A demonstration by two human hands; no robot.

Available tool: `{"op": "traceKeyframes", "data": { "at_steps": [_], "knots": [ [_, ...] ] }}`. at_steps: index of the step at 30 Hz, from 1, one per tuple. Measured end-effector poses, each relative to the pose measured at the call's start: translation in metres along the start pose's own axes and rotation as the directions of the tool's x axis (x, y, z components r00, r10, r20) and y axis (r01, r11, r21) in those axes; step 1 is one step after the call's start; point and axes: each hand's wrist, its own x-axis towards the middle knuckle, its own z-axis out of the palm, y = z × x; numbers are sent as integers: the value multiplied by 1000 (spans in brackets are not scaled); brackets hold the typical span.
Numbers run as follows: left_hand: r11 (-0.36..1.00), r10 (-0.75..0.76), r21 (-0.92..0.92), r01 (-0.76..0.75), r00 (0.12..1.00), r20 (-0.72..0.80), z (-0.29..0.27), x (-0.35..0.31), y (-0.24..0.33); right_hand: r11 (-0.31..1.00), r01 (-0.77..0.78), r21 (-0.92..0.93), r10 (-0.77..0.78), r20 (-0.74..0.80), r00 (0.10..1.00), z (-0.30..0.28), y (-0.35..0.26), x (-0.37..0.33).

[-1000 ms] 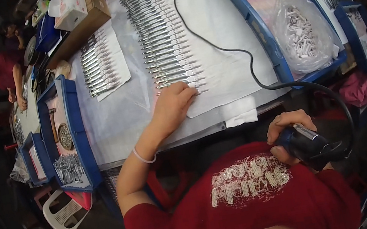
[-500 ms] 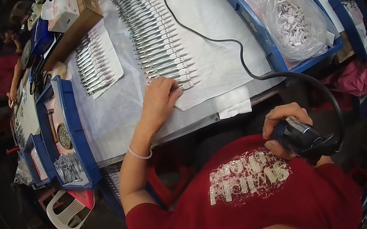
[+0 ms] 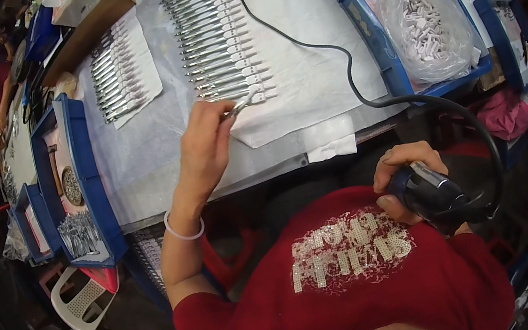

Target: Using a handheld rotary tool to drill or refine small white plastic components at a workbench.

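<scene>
Left hand [image 3: 205,148]: fingers pinched on the near end of one metal piece [image 3: 241,105], the last in the row of metal pieces [image 3: 214,39] on the white sheet [image 3: 317,64]. The piece extends from the fingertips toward 2 o'clock, long axis nearly level. Right hand [image 3: 406,171]: curled around a black corded tool [image 3: 435,195] at the chest, well apart, toward 5 o'clock. The left hand is nearer.

Left arm extended forward, forearm bare, thin band at the wrist. Left hand [image 3: 205,148] palm down, fingertips pinched together at the front. Right arm bent close to the chest. Right hand [image 3: 406,171] curled shut in a grip, knuckles uppermost.
</scene>
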Motion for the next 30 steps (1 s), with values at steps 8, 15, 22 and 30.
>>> {"op": "traceKeyframes", "data": {
  "at_steps": [8,15,22,30],
  "knots": [
    [646,-144,-762,-44,973,-179,1,-24,2,999,-28,26,27,44,999,4,-1,6],
    [274,-194,-960,-54,975,-110,0,-36,31,998,-14,58,11,63,998,2,3,2],
    [40,-249,-968,246,941,229,46,-65,52,998,-19,-67,16,-42,999,3,19,7],
    [126,-257,-780,613,780,571,109,-81,83,981,-186,56,192,-149,970,12,46,-5]
  ]
}}
